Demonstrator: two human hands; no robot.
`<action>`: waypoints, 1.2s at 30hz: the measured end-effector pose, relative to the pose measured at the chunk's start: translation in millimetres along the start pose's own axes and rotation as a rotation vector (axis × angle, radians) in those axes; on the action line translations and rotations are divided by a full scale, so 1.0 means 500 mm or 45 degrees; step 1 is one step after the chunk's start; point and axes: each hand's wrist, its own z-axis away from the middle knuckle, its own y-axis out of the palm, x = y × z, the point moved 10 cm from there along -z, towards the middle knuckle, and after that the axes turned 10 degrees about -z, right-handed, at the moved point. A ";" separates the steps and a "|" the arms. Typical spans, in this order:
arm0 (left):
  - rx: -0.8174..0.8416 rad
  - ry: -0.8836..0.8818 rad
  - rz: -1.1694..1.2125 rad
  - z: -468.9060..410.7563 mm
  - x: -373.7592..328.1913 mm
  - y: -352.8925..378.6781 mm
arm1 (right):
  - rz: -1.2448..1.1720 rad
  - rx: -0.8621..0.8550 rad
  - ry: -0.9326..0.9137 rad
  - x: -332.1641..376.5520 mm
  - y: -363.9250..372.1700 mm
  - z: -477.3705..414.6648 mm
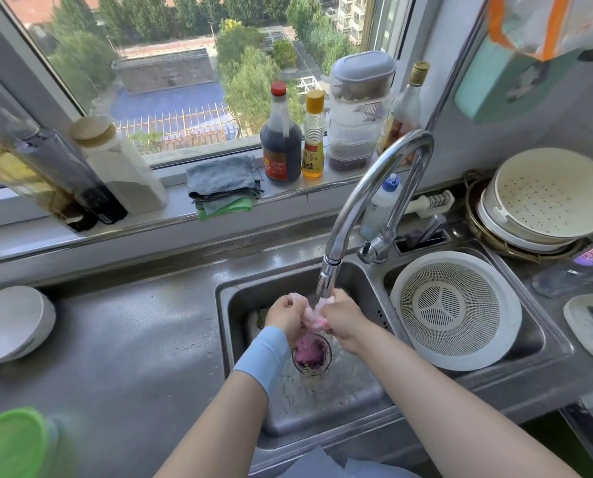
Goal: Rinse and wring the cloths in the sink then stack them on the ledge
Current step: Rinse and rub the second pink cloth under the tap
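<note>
Left hand [285, 313] and right hand [343, 320] clenched on twisted pink cloth [314, 313] mid-basin under faucet [374, 201], sink [239, 339] walls clear both sides.

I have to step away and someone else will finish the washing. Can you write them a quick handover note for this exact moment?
Left hand and right hand: both closed on the pink cloth, held under the running faucet over the sink.
Done: folded cloths, grey on top and green at the bottom, stacked on the window ledge.
Left: finish rinsing and wring the pink cloth, add it to the stack. Something purple sits in the drain; unclear if it is another cloth.
</note>
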 end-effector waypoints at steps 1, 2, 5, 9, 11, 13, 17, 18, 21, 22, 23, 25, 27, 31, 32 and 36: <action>0.053 -0.035 0.039 0.010 -0.001 0.012 | -0.009 0.033 -0.043 0.008 0.011 0.001; 0.096 -0.076 0.110 0.018 0.002 0.021 | -0.001 0.080 -0.080 0.013 0.023 0.005; 0.128 -0.166 0.360 0.017 0.009 0.031 | 0.152 0.029 -0.168 0.022 0.019 0.013; 0.046 -0.270 0.510 -0.013 0.036 0.036 | 0.319 -0.080 -0.156 -0.003 -0.023 0.006; -0.004 -0.294 0.532 -0.024 0.051 0.039 | 0.319 -0.089 -0.038 -0.028 -0.044 0.007; -0.009 -0.291 0.581 -0.030 0.054 0.043 | 0.340 -0.031 0.098 -0.052 -0.051 0.015; 0.043 -0.275 0.692 -0.012 0.036 0.047 | 0.370 0.027 0.079 -0.031 -0.035 0.014; 0.022 -0.264 0.672 -0.005 0.030 0.040 | 0.331 -0.018 0.037 -0.016 -0.035 0.010; 0.043 -0.216 0.473 -0.001 0.017 0.038 | 0.184 -0.028 -0.028 0.015 -0.015 0.015; 0.067 -0.209 0.414 0.004 0.014 0.043 | 0.143 0.016 -0.046 0.024 -0.001 0.022; 0.097 -0.203 0.376 0.004 0.014 0.053 | 0.126 0.025 -0.070 0.029 0.008 0.027; 0.155 -0.192 0.372 0.004 0.010 0.067 | 0.135 -0.041 -0.116 0.032 0.003 0.029; 0.161 -0.172 0.416 -0.004 0.003 0.065 | 0.105 -0.078 -0.133 0.025 -0.011 0.031; 0.127 -0.194 0.409 -0.019 0.001 0.060 | 0.224 -0.025 -0.085 -0.004 -0.038 0.028; 0.131 -0.194 0.421 -0.019 -0.002 0.064 | 0.310 -0.027 -0.055 -0.010 -0.047 0.028; 0.123 -0.195 0.493 -0.026 0.000 0.062 | 0.384 0.023 0.125 -0.034 -0.054 0.016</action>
